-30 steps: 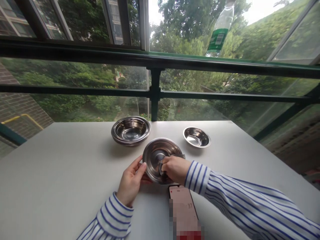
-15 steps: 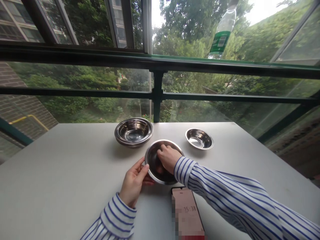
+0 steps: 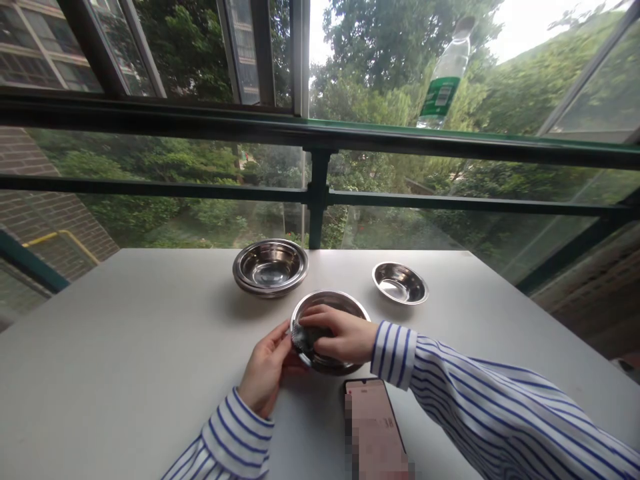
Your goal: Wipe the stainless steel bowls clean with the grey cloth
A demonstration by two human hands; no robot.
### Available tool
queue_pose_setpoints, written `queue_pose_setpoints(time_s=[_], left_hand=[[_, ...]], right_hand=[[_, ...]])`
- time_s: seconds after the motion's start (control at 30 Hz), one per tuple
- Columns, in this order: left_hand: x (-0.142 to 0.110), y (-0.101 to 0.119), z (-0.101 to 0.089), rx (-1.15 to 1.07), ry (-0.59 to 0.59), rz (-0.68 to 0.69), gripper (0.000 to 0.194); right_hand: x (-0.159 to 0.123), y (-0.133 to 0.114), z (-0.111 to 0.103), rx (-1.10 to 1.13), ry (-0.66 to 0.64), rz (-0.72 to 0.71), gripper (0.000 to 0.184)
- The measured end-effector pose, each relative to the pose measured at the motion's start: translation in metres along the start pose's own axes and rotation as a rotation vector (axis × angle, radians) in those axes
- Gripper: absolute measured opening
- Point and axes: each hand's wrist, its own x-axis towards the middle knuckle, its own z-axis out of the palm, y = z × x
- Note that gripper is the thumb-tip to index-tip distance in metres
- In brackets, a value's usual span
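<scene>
A steel bowl point(image 3: 345, 303) is tilted slightly on the white table, its near left rim gripped by my left hand point(image 3: 267, 363), with fingers outside and beneath. Inside the bowl, my right hand point(image 3: 340, 333) curls around a dark grey, mesh-like steel wool scrubber point(image 3: 299, 337) and presses it against the left inner wall. Part of the scrubber is covered by the fingers. Behind the bowl to the left stands a stack of steel bowls point(image 3: 271, 267). A single shallow steel bowl point(image 3: 400, 283) sits to the right.
A phone point(image 3: 375, 427) lies on the white table point(image 3: 125, 360) just below the bowl. Green railings point(image 3: 316, 193) and window glass border the table's far edge. A clear bottle with a green label point(image 3: 440, 93) stands on the railing.
My right hand has moved from deep in the bowl to its left inner wall, turning flatter, so the scrubber now shows. My left hand keeps its hold on the rim.
</scene>
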Motion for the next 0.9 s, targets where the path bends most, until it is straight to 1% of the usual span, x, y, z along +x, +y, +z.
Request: queue_pose_setpoints(time_s=[0.03, 0.1, 0.17, 0.23, 0.33, 0.4, 0.47, 0.53, 0.63, 0.7, 0.73, 0.8, 0.9], left_hand=[[0.0, 0.0, 0.0, 0.005, -0.007, -0.01, 0.05], [0.001, -0.001, -0.001, 0.016, -0.015, -0.035, 0.05], [0.002, -0.002, -0.002, 0.03, -0.009, -0.048, 0.052], [0.001, -0.002, -0.001, 0.043, 0.008, -0.051, 0.052], [-0.001, -0.001, 0.002, 0.056, 0.019, -0.044, 0.049], [-0.002, -0.001, 0.004, 0.063, 0.017, -0.038, 0.047], [-0.002, -0.001, 0.005, 0.081, 0.01, -0.039, 0.046], [-0.002, -0.002, 0.004, 0.091, 0.008, -0.041, 0.047], [0.0, -0.003, 0.001, 0.077, -0.001, -0.034, 0.05], [0.002, -0.003, 0.0, 0.077, -0.01, -0.021, 0.051], [0.002, -0.003, -0.001, 0.081, -0.013, -0.013, 0.051], [0.003, -0.004, -0.002, 0.091, -0.021, 0.007, 0.051], [0.004, -0.005, -0.001, 0.111, -0.031, 0.033, 0.049]], right_hand=[[0.002, 0.0, 0.003, -0.055, 0.032, -0.017, 0.045], [0.007, 0.001, 0.011, -0.175, 0.049, -0.067, 0.048], [0.013, 0.003, 0.015, -0.275, 0.043, -0.1, 0.044], [0.017, 0.007, 0.012, -0.411, 0.029, -0.08, 0.036], [0.018, 0.019, -0.002, -0.587, 0.038, 0.034, 0.033], [0.016, 0.026, -0.012, -0.592, 0.046, 0.083, 0.032], [0.015, 0.027, -0.018, -0.581, 0.033, 0.069, 0.029], [0.02, 0.021, -0.017, -0.553, 0.014, 0.008, 0.028], [0.033, 0.01, -0.01, -0.505, -0.04, -0.128, 0.032], [0.041, 0.008, -0.01, -0.493, -0.095, -0.162, 0.033], [0.043, 0.009, -0.012, -0.498, -0.114, -0.145, 0.032], [0.041, 0.018, -0.019, -0.521, -0.12, -0.051, 0.029], [0.027, 0.035, -0.034, -0.563, -0.118, 0.119, 0.025]])
